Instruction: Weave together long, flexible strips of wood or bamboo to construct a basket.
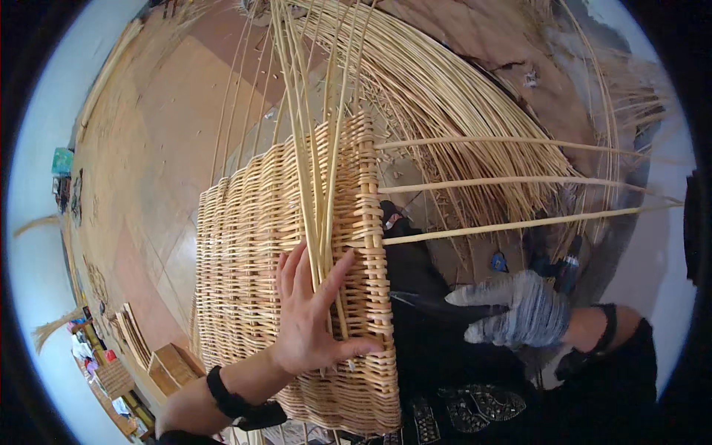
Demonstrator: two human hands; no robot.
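Note:
A tan woven wicker panel [245, 252] with a thick braided edge stands before me. My left hand [308, 326] lies bare on it, fingers spread, its thumb reaching the braided edge. Several pale willow rods [308, 170] run up the panel from under and between these fingers. To the right, my right hand [530, 311], in a grey-and-white knitted glove, is closed on a dark pointed tool [423, 300] that extends toward the braided edge. Its exact kind is hard to make out against my black clothing. Three rods [512, 182] stick out rightward from the edge.
A large fan of loose willow rods [475, 111] lies on the floor beyond the panel. At the lower left are a wooden box [169, 371] and a cluttered shelf [111, 386]. A small blue object [498, 261] lies near a bottle-like item [568, 273] at the right.

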